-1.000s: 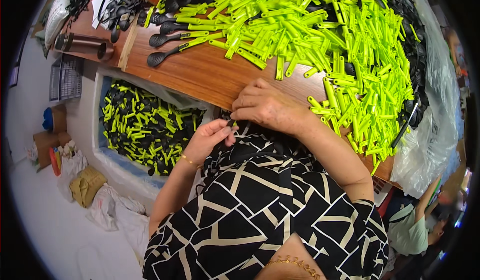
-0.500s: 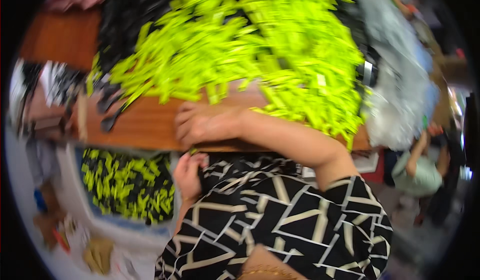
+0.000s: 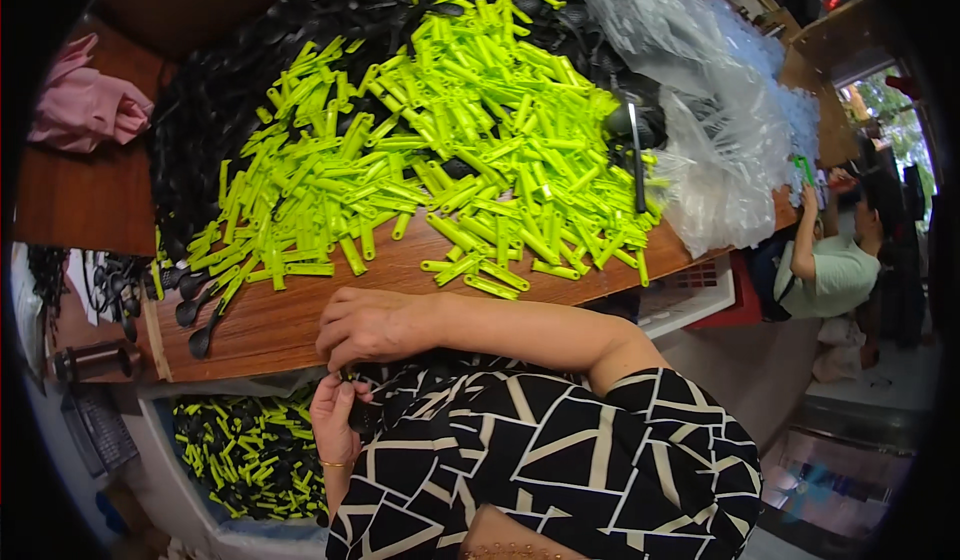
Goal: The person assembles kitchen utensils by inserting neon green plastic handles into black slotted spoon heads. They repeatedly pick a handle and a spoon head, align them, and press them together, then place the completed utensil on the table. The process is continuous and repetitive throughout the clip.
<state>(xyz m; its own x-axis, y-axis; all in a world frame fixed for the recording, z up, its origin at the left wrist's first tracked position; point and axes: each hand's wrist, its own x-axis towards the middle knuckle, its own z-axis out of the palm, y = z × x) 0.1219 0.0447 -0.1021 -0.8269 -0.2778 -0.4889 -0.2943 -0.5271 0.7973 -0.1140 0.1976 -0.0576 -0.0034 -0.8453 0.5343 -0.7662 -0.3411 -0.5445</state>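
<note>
My left hand [image 3: 336, 422], a gold bangle at its wrist, is closed at the table's front edge. Its fingers pinch a black spoon [image 3: 366, 416], whose dark bowl partly blends into the patterned shirt. Just above, my right hand [image 3: 372, 326] is curled with its fingertips close to the left thumb; a small yellow-green bit shows between the hands, and what the right fingers grip is hidden. Beyond them a large heap of yellow-green handle pieces [image 3: 480, 130] lies on the brown wooden table [image 3: 420, 270]. A few black spoons [image 3: 203, 335] with green handles lie to the left.
Below the table at left, a bin [image 3: 165, 440] holds many black-and-green spoons. Black spoon parts [image 3: 200, 140] pile behind the heap. Clear plastic sheeting [image 3: 700, 150] lies at right, pink cloth [image 3: 90, 100] at far left. Another person [image 3: 835, 275] works at far right.
The view has shifted, and everything on the table sits differently in the picture and is sharper. My hands stay together at the table edge, the left one still just below the right.
</note>
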